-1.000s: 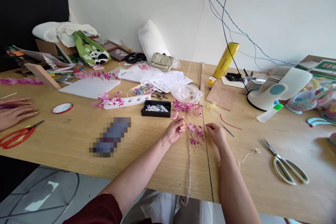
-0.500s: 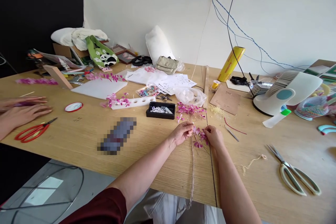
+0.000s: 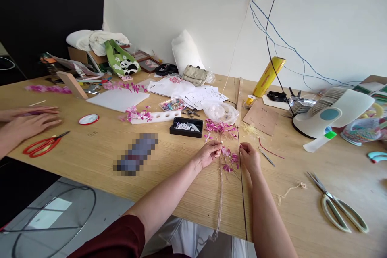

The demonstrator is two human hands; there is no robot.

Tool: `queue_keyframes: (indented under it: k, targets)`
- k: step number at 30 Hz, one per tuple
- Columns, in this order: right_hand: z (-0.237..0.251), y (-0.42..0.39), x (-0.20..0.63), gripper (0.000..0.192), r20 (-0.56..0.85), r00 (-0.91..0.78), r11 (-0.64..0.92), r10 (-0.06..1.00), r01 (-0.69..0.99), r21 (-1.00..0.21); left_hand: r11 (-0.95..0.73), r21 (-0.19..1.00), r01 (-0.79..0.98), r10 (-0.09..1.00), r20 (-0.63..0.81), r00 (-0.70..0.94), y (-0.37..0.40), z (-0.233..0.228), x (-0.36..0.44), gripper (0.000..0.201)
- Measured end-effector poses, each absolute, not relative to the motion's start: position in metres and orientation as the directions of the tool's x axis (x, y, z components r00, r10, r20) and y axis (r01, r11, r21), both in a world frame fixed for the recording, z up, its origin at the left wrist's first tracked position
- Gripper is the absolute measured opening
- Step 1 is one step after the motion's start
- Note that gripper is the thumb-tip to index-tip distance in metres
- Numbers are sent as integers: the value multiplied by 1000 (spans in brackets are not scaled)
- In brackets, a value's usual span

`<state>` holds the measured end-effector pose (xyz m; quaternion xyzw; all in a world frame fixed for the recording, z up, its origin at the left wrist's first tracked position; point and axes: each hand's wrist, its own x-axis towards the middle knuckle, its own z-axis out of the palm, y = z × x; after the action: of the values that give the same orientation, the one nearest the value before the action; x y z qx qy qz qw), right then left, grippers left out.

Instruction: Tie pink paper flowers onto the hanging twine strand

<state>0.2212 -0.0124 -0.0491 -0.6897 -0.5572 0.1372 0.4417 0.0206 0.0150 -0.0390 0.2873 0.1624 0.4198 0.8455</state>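
Note:
My left hand [image 3: 210,154] is closed in a pinch at the upper part of a pale braided cord [image 3: 220,193], which hangs down over the table's near edge toward my lap. A tiny white bit shows at its fingertips. My right hand [image 3: 250,157] pinches too, just right of a dark line along the table; what it holds is too small to make out. Between and below the hands lie loose pink-purple artificial flowers [image 3: 230,159] on thin stems. A larger bunch of pink flowers [image 3: 221,128] rests just beyond my hands.
Beyond my left hand stands a black tray [image 3: 186,127] of small white pieces. Large scissors [image 3: 338,205] and tweezers [image 3: 266,157] lie to the right, near a white fan [image 3: 326,111]. At far left, another person's hands [image 3: 33,123] rest by red-handled scissors [image 3: 45,145].
My right hand has drawn back slightly to the right, away from the loose flowers. My left hand keeps its pinch. The whole view has shifted a little.

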Motion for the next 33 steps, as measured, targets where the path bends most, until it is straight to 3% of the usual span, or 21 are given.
queue_keyframes:
  k: [6, 10, 12, 15, 20, 28, 33]
  targets:
    - [-46, -16, 238, 24, 395, 471, 40, 788, 602, -797, 473, 589, -656, 832, -53, 552, 11, -28, 29, 25]
    - [-38, -21, 236, 24, 409, 588, 161, 698, 427, -890, 403, 632, -662, 860, -13, 510, 13, -29, 30, 26]
    - [-27, -25, 226, 23, 377, 575, 244, 727, 296, -923, 368, 657, -658, 876, -6, 483, 17, -32, 28, 26]
    - [-4, -30, 202, 17, 351, 425, 290, 835, 203, -935, 350, 655, -669, 894, -21, 447, 22, -36, 26, 26]
    - [15, -27, 165, 14, 316, 198, 276, 928, 209, -938, 381, 658, -650, 881, -43, 472, 21, -36, 29, 25]
    - [-21, -19, 160, 13, 388, 160, 326, 908, 313, -892, 375, 695, -614, 871, -38, 490, 18, -38, 34, 26]
    - [-15, -23, 171, 7, 469, 86, 394, 879, 425, -815, 401, 729, -555, 842, -55, 536, 18, -38, 32, 28]
